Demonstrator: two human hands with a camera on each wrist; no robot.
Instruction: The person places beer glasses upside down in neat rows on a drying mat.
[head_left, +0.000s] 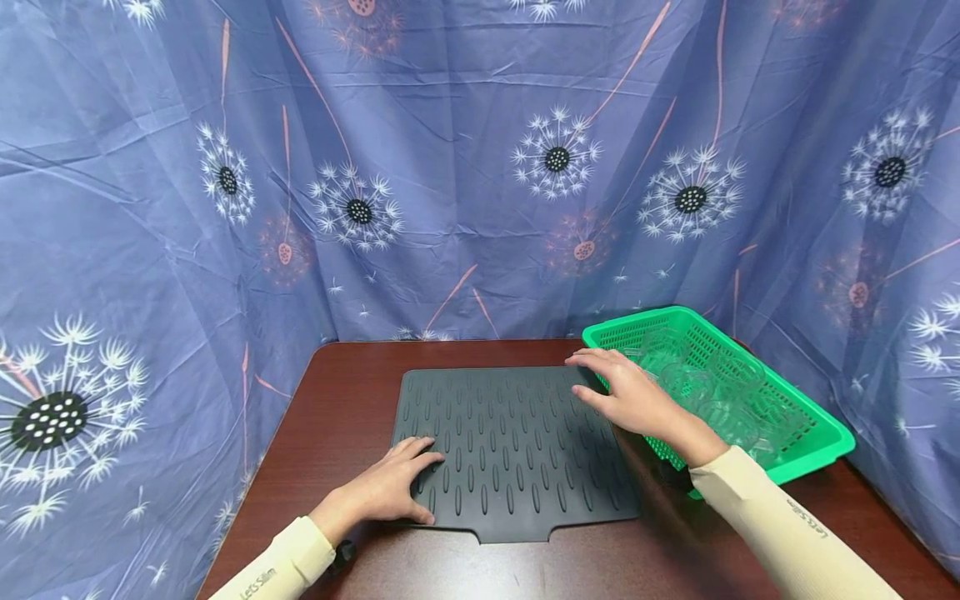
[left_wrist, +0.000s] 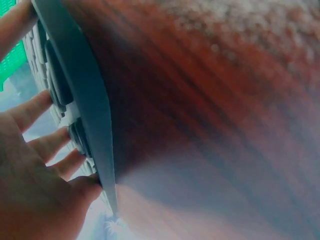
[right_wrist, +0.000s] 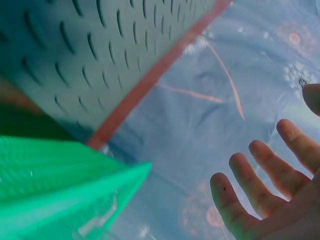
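Observation:
A dark grey ribbed mat [head_left: 517,450] with a tab at its near edge lies on the table. My left hand [head_left: 386,483] rests on the mat's near left part, fingers spread and loosely bent; in the left wrist view the fingertips [left_wrist: 42,100] touch its raised ribs. Over the mat's far right corner is my right hand [head_left: 630,396], its fingers extended and holding nothing. Just beside it a green plastic basket [head_left: 821,433] contains several clear glass-like vessels [head_left: 686,379]. The right hand hides part of the basket's near left rim.
The reddish-brown wooden table [head_left: 330,417] extends around the mat. A blue curtain [head_left: 450,167] with dandelion prints encloses the back and both sides. The basket stands at the table's right side, close to the curtain.

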